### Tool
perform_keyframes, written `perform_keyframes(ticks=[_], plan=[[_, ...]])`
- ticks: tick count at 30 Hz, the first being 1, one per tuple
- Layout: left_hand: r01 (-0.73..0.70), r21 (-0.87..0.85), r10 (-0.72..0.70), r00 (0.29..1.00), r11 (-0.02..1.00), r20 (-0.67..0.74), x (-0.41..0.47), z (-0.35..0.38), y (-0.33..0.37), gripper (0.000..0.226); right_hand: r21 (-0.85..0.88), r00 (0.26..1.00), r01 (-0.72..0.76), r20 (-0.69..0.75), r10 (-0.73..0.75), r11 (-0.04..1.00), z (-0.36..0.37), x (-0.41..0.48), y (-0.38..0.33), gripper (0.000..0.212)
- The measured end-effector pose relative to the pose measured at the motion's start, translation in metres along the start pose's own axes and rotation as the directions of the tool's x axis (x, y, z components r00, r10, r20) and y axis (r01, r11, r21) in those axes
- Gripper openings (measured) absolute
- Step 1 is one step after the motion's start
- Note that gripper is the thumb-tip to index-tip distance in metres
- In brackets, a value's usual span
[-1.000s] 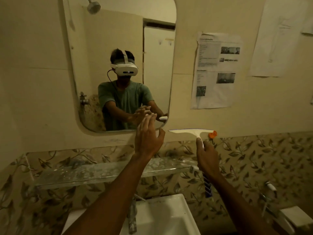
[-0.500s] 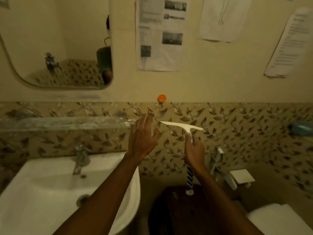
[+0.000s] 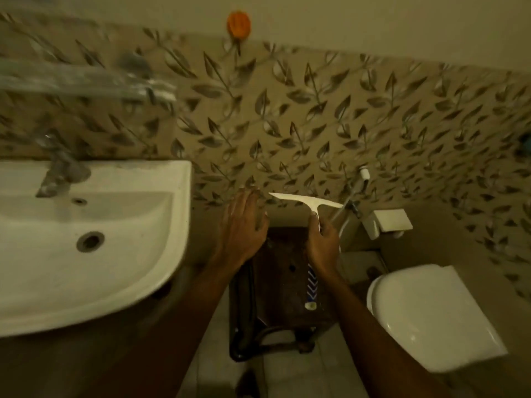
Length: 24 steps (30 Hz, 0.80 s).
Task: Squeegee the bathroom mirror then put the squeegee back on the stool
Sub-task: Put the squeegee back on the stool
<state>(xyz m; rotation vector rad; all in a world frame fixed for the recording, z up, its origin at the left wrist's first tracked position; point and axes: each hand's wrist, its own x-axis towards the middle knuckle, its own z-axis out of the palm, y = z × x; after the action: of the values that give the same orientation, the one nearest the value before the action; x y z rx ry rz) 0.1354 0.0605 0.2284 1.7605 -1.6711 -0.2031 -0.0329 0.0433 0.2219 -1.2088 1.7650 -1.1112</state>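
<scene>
Head view looks down between a white sink (image 3: 94,225) on the left and a white toilet lid (image 3: 431,317) on the right, with a dark stool (image 3: 281,271) on the floor between them. The right hand (image 3: 321,245) has its grip closed around the squeegee (image 3: 307,202), on the handle just under the white blade — the blade lies almost level, its pointed end toward the left, and it stands in front of the leaf-pattern wall tiles (image 3: 316,110). The lower part of the handle, blue with white stripes, comes out below the hand and hangs over the stool top; I cannot tell if it touches the wood. The left hand (image 3: 244,225) holds nothing; its fingers are stretched out and together, palm down, above the back left edge of the stool and just beside the blade tip. An orange hook (image 3: 238,24) sits high on the wall, where the tiles meet the plain paint. A tap (image 3: 57,173) stands at the back of the sink, blurred. A small white box (image 3: 388,222) is fixed to the wall to the right of the squeegee.
</scene>
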Motion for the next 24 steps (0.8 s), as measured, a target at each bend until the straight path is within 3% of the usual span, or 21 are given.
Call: perform_keyframes(ticks=[4, 12, 19, 24], plan=[[0.053, 0.040, -0.058, 0.986, 0.998, 0.156, 0.004, 0.085, -0.036, 0.059, -0.125, 0.997, -0.073, 0.030, 0.078, 0.989, 0.029, 0.044, 0.068, 0.042], [0.149, 0.108, -0.173, 0.950, 0.983, 0.261, 0.003, 0.204, -0.126, 0.065, -0.299, 0.956, -0.222, 0.120, 0.267, 0.928, 0.085, 0.109, 0.195, 0.046], [0.190, 0.075, -0.204, 0.928, 0.979, 0.312, 0.002, 0.245, -0.145, 0.065, -0.400, 0.942, -0.202, 0.170, 0.289, 0.894, 0.102, 0.130, 0.249, 0.057], [0.211, 0.063, -0.220, 0.928, 0.975, 0.301, 0.001, 0.236, -0.124, 0.059, -0.444, 0.938, -0.223, 0.143, 0.314, 0.868, 0.093, 0.132, 0.237, 0.058]])
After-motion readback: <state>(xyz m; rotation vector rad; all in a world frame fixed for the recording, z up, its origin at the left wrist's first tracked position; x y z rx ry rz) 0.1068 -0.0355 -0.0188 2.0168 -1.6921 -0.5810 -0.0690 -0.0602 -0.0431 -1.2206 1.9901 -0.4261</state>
